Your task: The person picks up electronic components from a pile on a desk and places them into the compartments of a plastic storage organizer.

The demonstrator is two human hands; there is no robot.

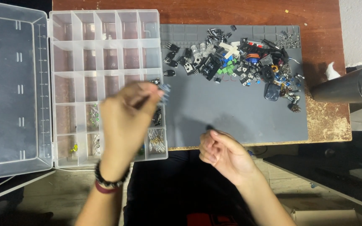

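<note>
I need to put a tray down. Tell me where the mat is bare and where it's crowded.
The grey mat is bare across its lower half, between the pile of small electronic parts above and the table's front edge. The right hand sits at that edge. The top strip is crowded; the left hand covers the clear organiser box.

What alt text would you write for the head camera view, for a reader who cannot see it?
Seen from above, a person's left hand pinches a small blurred part over a clear compartment box, its lid open to the left. The right hand rests loosely curled at the near edge of a grey mat, where a pile of small electronic components lies.
</note>
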